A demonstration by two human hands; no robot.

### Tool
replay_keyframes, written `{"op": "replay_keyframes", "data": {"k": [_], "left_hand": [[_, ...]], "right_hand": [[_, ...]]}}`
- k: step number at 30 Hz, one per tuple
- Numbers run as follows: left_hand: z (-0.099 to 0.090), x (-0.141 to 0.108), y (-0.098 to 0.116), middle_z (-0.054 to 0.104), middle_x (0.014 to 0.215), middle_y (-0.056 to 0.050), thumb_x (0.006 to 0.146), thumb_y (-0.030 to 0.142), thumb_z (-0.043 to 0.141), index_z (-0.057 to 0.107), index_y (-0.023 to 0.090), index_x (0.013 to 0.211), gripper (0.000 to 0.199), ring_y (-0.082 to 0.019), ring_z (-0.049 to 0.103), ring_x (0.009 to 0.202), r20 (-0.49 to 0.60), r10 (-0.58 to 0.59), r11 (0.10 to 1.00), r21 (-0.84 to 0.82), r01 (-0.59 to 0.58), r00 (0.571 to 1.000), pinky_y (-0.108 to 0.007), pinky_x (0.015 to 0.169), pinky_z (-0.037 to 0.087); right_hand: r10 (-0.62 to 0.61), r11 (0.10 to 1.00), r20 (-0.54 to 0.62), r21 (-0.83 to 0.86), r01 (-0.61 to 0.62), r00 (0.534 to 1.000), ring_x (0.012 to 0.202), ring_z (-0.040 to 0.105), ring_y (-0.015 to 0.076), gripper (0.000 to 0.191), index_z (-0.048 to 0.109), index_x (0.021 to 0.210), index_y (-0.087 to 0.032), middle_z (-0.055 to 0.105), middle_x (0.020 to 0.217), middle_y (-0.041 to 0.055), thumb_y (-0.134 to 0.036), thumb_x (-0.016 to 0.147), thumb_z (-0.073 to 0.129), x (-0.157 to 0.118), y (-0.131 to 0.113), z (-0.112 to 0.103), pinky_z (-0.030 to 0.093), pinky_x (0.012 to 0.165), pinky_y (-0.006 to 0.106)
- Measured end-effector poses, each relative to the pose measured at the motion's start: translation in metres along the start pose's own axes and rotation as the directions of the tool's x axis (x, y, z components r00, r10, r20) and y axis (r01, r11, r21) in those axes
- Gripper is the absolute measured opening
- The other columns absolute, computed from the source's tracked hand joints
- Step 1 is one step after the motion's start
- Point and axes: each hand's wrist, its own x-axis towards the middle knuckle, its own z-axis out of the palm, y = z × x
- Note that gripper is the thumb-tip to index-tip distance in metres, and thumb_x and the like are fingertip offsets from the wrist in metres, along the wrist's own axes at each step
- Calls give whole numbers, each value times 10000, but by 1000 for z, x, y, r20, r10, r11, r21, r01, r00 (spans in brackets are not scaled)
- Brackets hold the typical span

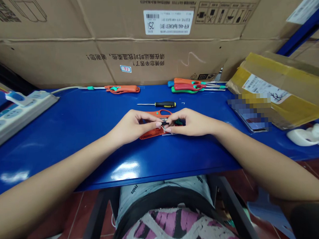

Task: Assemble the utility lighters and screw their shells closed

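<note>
My left hand (134,126) and my right hand (190,122) meet fingertip to fingertip above the blue table. Pinched between my left thumb and fingers is a small black part (165,123). My right thumb and fingers close at its other side, where a thin pale wire shows; what exactly they grip is too small to tell. Under my hands lie orange lighter casing pieces (149,134), partly hidden by my fingers. Just behind them rests a black and yellow screwdriver (165,104), its shaft pointing left.
An orange long-necked lighter (123,89) lies at the back; several more lighters (188,87) are piled to its right. A power strip (19,113) occupies the left side. At right are a phone (250,117), a taped carton (282,89) and a white object (303,137).
</note>
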Motion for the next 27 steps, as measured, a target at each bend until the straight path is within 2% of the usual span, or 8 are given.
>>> {"op": "replay_keyframes", "data": {"k": [5, 13, 21, 27], "left_hand": [[1, 0, -2, 816, 979, -70, 789, 420, 819, 835, 185, 940, 279, -238, 763, 917, 8, 36, 999, -8, -35, 999, -359, 937, 579], [1, -2, 3, 813, 1002, -80, 796, 421, 814, 833, 178, 968, 298, -244, 766, 899, -3, 29, 1000, -13, -29, 1000, -342, 874, 592], [2, -3, 3, 813, 1006, -70, 785, 406, 831, 835, 193, 960, 276, -244, 767, 942, -6, 37, 998, -48, -37, 999, -345, 935, 585], [1, -4, 2, 810, 1024, -85, 796, 419, 812, 835, 179, 976, 300, -266, 761, 953, -21, 58, 998, 22, -58, 998, -366, 917, 586]], "right_hand": [[30, 993, 19, 111, -32, 999, 774, 625, 152, 275, 708, 794, -146, 707, 802, 34, -400, 892, 663, 2, 2, 0, 484, 780, 293], [48, 952, 39, 299, -58, 998, 779, 637, 147, 261, 697, 802, -142, 718, 828, 41, -399, 840, 721, 3, 5, 1, 500, 788, 299], [18, 934, 50, 354, -34, 999, 747, 609, 122, 272, 683, 777, -138, 705, 827, 34, -392, 864, 723, 2, 4, 0, 471, 736, 268], [26, 949, 38, 314, -36, 999, 760, 628, 139, 283, 707, 810, -137, 714, 814, 38, -415, 861, 723, 2, 5, 0, 485, 755, 282]]}}
